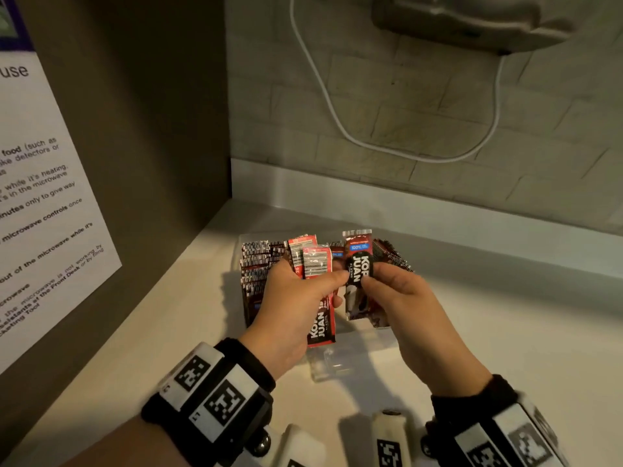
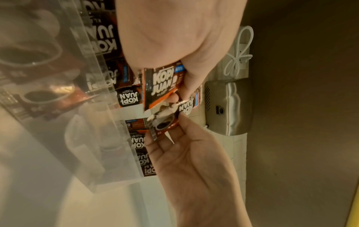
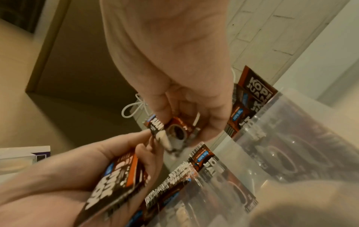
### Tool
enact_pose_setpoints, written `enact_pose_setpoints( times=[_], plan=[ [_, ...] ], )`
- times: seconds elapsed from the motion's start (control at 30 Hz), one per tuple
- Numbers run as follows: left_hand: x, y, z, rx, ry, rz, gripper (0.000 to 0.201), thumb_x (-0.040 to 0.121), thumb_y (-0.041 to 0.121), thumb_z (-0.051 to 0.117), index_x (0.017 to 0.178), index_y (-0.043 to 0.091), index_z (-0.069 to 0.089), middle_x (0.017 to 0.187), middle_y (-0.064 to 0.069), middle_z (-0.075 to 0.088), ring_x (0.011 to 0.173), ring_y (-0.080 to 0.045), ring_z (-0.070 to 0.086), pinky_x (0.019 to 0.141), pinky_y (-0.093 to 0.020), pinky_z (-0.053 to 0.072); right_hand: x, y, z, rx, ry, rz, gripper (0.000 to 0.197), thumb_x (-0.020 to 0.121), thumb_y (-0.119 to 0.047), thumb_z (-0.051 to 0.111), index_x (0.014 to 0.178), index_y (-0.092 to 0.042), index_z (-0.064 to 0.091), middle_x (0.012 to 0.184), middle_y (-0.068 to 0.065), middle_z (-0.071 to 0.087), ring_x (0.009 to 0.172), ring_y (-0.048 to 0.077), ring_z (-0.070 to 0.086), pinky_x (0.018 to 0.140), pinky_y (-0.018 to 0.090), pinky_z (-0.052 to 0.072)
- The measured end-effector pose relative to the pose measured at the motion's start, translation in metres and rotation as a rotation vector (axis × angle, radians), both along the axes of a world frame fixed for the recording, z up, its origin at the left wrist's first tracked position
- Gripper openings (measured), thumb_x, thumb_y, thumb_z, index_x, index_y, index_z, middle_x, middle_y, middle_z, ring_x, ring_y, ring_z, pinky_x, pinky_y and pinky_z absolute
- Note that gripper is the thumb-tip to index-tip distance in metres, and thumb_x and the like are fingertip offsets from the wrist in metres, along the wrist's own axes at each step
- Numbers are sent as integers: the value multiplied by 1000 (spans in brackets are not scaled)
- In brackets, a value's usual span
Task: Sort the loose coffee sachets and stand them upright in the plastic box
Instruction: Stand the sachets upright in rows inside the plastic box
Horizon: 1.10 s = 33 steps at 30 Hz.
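Head view: both hands work just above a clear plastic box [image 1: 354, 358] standing on a pale counter [image 1: 505, 348], close to the corner where a brown side panel meets a tiled back wall. Left hand [image 1: 296, 308] grips a small bundle of red Kopi Juan sachets [image 1: 320, 298], fingers curled round them, barcode backs showing at the top and the brand name at the bottom. Right hand [image 1: 401, 298] pinches a single sachet [image 1: 359, 264] between thumb and fingertips, holding it upright over the box with its printed front facing the camera. The left thumb tip meets this sachet's left edge, so the two hands nearly touch.

Inside the box, a row of sachets [image 1: 259, 264] stands upright at the left side, barcode backs facing out; more sachets lean at the right behind the right hand.

Left wrist view: the bundle [image 2: 161, 86] is clamped in the left fingers, the right hand [image 2: 194, 169] comes up from below holding the single sachet [image 2: 167, 121], and the box's transparent wall [image 2: 101, 76] sits alongside with sachets visible through it.

Right wrist view: right fingertips [image 3: 161, 113] close on the single sachet, a coffee cup printed on it.

A white cable [image 1: 323, 96] loops down the tiled wall from a grey appliance [image 1: 472, 18] mounted above. A printed microwave notice [image 1: 43, 197] hangs on the side panel.
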State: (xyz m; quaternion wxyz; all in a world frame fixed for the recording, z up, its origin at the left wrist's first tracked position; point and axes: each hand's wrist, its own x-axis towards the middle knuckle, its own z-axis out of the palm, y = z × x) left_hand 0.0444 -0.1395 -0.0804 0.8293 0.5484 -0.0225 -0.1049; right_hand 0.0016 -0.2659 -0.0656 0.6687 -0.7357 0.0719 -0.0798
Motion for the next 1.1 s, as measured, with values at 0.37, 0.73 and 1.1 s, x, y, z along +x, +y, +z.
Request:
enact_pose_setpoints(
  times=[0.37,0.73,1.1],
  plan=[
    [-3,7,-13,156,-3,-69,15,80,-4,71,92,3,70,86,-11,74,59,-14,63,54,-25,51,58,-3,-35,-197,197,-211,20,76,7,59,75,-10,69,80,14,72,78,33,69,75,48,58],
    [1,9,-8,109,111,-122,14,81,-3,71,92,3,66,74,-7,71,62,-12,67,51,-23,51,79,0,-42,-246,325,-247,21,79,4,61,71,-12,51,91,23,67,86,37,67,78,52,57],
    [1,10,-6,94,127,-138,12,82,-4,69,91,2,66,71,-7,68,55,-10,64,49,-21,52,79,4,-41,-319,318,-279,17,77,-1,67,77,-11,54,88,16,66,86,31,65,81,43,55]
  ],
)
